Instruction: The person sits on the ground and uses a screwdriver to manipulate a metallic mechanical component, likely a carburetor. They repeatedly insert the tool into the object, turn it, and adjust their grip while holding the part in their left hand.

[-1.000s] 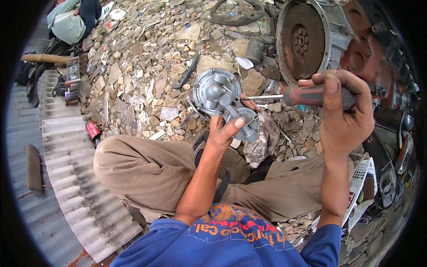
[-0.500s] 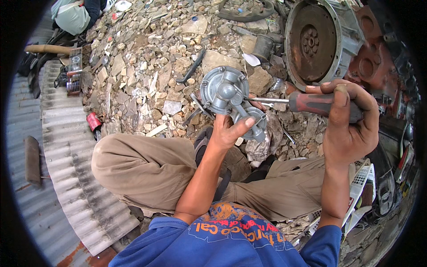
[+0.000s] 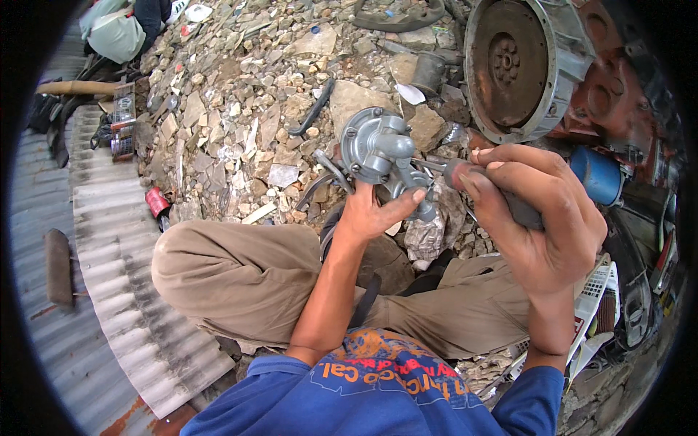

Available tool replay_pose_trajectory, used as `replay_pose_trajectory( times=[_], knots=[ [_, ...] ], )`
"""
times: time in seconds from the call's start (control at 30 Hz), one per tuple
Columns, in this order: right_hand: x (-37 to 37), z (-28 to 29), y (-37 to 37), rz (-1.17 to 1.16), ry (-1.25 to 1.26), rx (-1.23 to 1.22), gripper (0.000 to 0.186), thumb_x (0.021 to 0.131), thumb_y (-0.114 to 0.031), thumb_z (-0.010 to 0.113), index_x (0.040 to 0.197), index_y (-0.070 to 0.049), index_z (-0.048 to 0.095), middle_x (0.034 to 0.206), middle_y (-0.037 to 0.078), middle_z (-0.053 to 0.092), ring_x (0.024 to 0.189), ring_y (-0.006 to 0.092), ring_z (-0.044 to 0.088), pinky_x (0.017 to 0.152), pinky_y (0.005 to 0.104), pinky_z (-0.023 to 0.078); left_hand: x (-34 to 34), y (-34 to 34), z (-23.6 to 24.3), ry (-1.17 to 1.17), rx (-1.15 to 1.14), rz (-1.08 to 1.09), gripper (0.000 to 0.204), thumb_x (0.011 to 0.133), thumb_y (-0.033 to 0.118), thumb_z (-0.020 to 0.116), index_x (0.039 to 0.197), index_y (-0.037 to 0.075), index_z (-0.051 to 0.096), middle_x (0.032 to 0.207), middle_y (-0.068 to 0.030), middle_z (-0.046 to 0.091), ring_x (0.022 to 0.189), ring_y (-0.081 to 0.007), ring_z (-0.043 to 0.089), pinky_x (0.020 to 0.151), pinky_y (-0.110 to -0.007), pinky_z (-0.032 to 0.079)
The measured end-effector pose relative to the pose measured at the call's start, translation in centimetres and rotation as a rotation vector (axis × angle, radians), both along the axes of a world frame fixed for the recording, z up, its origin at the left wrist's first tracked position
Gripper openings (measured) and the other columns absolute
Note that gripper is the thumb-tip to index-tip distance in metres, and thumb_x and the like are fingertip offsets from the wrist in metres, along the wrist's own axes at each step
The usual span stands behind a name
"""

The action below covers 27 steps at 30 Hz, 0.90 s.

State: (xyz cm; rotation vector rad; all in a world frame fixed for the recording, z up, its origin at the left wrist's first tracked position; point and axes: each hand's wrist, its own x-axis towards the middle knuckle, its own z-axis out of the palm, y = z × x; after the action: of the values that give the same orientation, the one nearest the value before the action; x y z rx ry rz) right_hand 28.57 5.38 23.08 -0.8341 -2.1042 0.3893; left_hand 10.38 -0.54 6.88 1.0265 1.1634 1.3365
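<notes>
My left hand [image 3: 368, 215] grips a grey cast-metal pump-like part [image 3: 374, 145] from below, with its thumb along the lower body. The part has a round bolted top and branching stubs, and is tilted in front of my lap. My right hand [image 3: 547, 221] is closed around the red and black handle of a screwdriver [image 3: 458, 176]. The shaft points left at the part's right side; whether its tip touches is hidden or too small to tell.
A large round housing [image 3: 507, 62] and rusty-red engine parts [image 3: 598, 80] lie upper right, near a blue cylinder [image 3: 595, 174]. Rubble [image 3: 218, 145] spreads ahead. Corrugated sheets [image 3: 123, 291], a wooden handle [image 3: 76, 87] and a red can [image 3: 157, 202] lie left. Another person [image 3: 115, 33] is upper left.
My right hand has turned and shifted left and down, angling the screwdriver and uncovering the blue cylinder. The part in my left hand has tilted and moved slightly right.
</notes>
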Motion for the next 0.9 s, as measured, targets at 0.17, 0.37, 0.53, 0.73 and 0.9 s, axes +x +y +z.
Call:
replay_pose_trajectory(
  times=[0.17,0.37,0.53,0.73,0.9],
  knots=[
    [-0.2,-1.2,1.4,-0.243,0.155,-0.299,0.014,0.089,-0.008,0.073,0.084,0.000,0.063,0.069,0.006,0.072,0.064,0.0071,0.067,0.055,0.0203,0.048,-0.5,-0.8,-1.8,0.200,-0.034,0.056,0.074,0.079,0.023,0.084,0.139,0.001,0.046,0.129,-0.0153,0.054,0.114,-0.0258,0.055,0.098,-0.040,0.045],
    [0.1,-2.4,2.7,-0.281,0.350,-0.618,0.018,0.094,-0.011,0.069,0.085,0.003,0.062,0.070,0.004,0.069,0.068,0.0095,0.070,0.058,0.0180,0.047,-0.8,-0.5,-1.7,0.252,0.038,0.071,0.064,0.084,0.021,0.079,0.135,0.001,0.047,0.118,-0.0118,0.063,0.108,-0.0214,0.062,0.094,-0.039,0.051],
    [0.3,-3.0,3.8,-0.239,0.427,-0.753,0.019,0.094,-0.011,0.068,0.085,0.004,0.061,0.074,0.006,0.069,0.069,0.0138,0.072,0.057,0.0207,0.051,-0.3,-0.6,-1.2,0.177,-0.022,0.072,0.065,0.084,0.025,0.079,0.135,0.001,0.047,0.117,-0.0119,0.063,0.107,-0.0219,0.062,0.095,-0.039,0.050],
    [0.8,-3.5,4.3,-0.159,0.551,-0.850,0.019,0.093,-0.012,0.070,0.089,0.003,0.061,0.081,0.007,0.069,0.071,0.0153,0.072,0.057,0.0231,0.053,-0.1,-0.5,-0.9,0.139,-0.017,0.033,0.065,0.084,0.020,0.078,0.138,0.002,0.046,0.117,-0.0117,0.062,0.104,-0.0219,0.062,0.091,-0.040,0.051],
    [0.0,-2.5,2.4,-0.011,0.572,-0.794,0.021,0.091,-0.011,0.074,0.097,0.003,0.059,0.086,0.010,0.069,0.078,0.0147,0.071,0.065,0.0253,0.055,0.3,-0.3,-0.3,-0.165,-0.092,0.028,0.073,0.077,0.029,0.078,0.135,-0.001,0.046,0.115,-0.0146,0.061,0.105,-0.0273,0.064,0.093,-0.044,0.052]
  ],
)
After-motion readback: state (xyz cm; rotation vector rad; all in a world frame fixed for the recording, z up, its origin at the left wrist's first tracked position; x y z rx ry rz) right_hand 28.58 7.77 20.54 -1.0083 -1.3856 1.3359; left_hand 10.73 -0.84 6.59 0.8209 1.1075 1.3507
